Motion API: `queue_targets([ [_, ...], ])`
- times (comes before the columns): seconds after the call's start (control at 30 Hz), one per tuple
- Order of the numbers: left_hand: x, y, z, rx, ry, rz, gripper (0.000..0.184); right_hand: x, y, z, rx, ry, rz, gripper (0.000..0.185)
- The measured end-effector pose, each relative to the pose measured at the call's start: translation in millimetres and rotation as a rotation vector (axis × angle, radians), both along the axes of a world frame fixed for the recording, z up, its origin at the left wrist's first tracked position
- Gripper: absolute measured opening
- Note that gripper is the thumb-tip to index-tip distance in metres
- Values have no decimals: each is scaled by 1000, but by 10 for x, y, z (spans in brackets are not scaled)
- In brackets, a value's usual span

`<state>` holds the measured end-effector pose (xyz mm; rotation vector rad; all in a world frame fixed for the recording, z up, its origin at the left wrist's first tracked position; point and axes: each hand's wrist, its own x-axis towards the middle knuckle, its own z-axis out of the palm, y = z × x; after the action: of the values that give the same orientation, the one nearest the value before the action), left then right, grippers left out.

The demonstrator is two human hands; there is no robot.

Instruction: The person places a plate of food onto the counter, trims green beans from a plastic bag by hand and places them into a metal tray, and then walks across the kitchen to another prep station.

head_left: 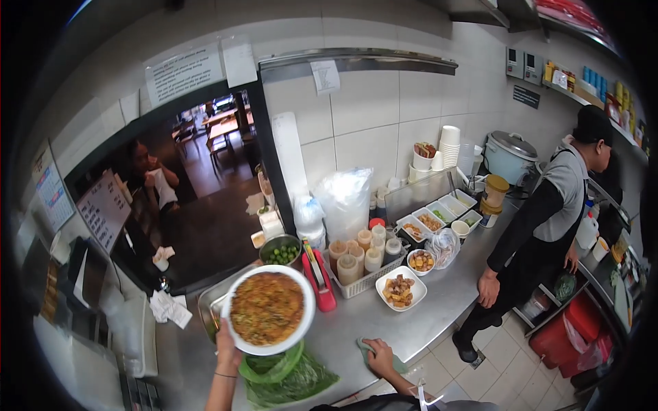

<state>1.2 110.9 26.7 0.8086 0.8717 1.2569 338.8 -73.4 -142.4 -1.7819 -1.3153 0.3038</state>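
Observation:
My left hand [228, 351] grips the lower left edge of a round white plate [310, 308], raised above the steel counter. A browned, omelette-like flat food [267, 308] fills the plate. Below it lies a green plastic bag [295, 380], apparently with leafy greens inside. My right hand [379, 355] is closed on a green cloth [364, 347] pressed to the counter near its front edge. Ahead of that hand sits a square white bowl [411, 301] of fried chunks [399, 290].
A pink-red holder [322, 291] and a basket [367, 282] of squeeze bottles [348, 267] stand behind. Limes fill a metal bowl [279, 252] by the serving window. At right a co-worker [548, 205] faces away beside the counter. Another person [152, 179] is beyond the window.

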Motion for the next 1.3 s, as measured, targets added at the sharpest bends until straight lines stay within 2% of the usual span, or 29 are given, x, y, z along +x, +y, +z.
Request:
queue_targets([
  [0.03,-125,142,134,-33,35,45,55,-81,24,23,4,-122,-66,35],
  [0.2,-840,1339,-131,110,3,242,54,-192,52,164,20,-244,-151,30],
  [0.27,-1140,1850,-408,109,10,252,54,-202,43,111,8,-262,-166,30],
  [0.33,-1314,2256,-567,93,140,432,57,-223,38,179,1,-256,-180,28],
  [0.37,-1562,2734,-1001,153,85,484,64,-230,45,183,-6,-260,-194,28],
  [0.4,-1592,2835,-989,158,85,466,64,-241,40,169,-13,-263,-207,29],
  [0.47,-1590,3023,-990,20,135,625,71,-228,49,134,-24,-252,-215,29],
  [0.5,-1652,3171,-1079,54,127,633,76,-226,51,125,-35,-274,-215,30],
  [0.73,-1684,3638,-1367,-262,75,706,69,-233,64,83,-81,-297,-238,32],
  [0.9,-1705,3849,-1515,-344,37,713,66,-247,82,67,-115,-305,-255,31],
  [1.1,-1769,4138,-1418,-281,-66,509,62,-272,102,99,-138,-303,-273,31],
  [1.17,-1791,4331,-1451,-279,-328,250,66,-267,92,105,-146,-298,-269,31],
  [1.2,-1767,4364,-1410,-277,-326,251,66,-268,101,102,-149,-294,-271,31],
  [1.27,-1649,4411,-1355,-254,-386,245,80,-271,114,88,-139,-300,-275,31],
  [1.3,-1720,4601,-1484,-286,-339,141,86,-263,103,91,-133,-308,-275,30],
])
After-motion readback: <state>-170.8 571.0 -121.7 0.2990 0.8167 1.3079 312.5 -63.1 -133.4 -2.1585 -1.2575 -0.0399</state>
